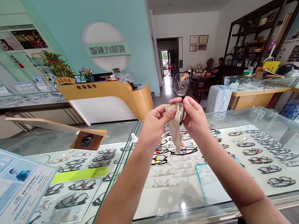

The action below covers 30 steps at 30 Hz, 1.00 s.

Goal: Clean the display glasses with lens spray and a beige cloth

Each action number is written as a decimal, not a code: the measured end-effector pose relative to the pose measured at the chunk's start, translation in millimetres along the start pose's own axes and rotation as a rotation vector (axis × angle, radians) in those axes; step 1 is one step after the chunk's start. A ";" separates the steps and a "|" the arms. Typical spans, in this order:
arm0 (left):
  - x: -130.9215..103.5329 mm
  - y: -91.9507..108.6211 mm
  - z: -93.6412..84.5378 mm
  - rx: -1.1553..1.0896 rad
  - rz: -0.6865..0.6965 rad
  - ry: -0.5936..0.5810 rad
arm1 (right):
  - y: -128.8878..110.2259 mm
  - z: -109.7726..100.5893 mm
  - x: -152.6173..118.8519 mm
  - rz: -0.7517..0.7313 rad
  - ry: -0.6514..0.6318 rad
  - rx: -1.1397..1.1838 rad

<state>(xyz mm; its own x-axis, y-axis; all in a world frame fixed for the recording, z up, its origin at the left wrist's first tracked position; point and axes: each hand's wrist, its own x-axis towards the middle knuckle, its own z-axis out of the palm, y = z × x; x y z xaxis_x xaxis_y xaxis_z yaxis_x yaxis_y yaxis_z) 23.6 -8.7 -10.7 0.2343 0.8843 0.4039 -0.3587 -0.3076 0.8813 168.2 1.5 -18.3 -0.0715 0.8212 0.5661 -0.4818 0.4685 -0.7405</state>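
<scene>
Dark-framed eyeglasses (181, 84) are held up on end above the glass counter, one lens standing above my fingers. My right hand (195, 116) pinches the frame near its middle. Around the lower lens, my left hand (157, 120) presses a beige cleaning cloth (175, 129) with a zigzag edge, its thumb on top. The cloth hangs down below the fingers and hides most of that lens. On the upper lens there are pale specks or reflections. Behind my left forearm stands a small white bottle (134, 138).
Rows of eyeglasses (260, 159) lie inside the glass display case (174, 216). A blue printed sign (20, 189) and a wooden stand (86, 140) are at left. Beyond are a cashier desk (106, 101), a wrapped white box (219, 100) and a seated person (221, 65).
</scene>
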 end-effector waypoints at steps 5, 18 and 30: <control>-4.1 4.7 3.6 -0.062 -0.031 -0.041 | 2.4 4.2 -1.6 -0.001 -0.005 0.076; -11.8 -29.5 41.1 -0.202 0.025 0.183 | 13.4 4.3 -3.1 -0.119 0.060 0.113; -7.5 -8.8 10.2 0.116 0.038 -0.053 | -2.4 7.4 -4.4 -0.064 0.078 0.142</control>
<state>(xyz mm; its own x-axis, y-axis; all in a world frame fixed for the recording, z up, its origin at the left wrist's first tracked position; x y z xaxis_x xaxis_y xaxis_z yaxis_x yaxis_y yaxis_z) 34.2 -16.2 -18.9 0.2711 0.8522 0.4474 -0.2625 -0.3818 0.8862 163.2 -5.6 -16.3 0.0286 0.8163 0.5769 -0.6023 0.4747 -0.6418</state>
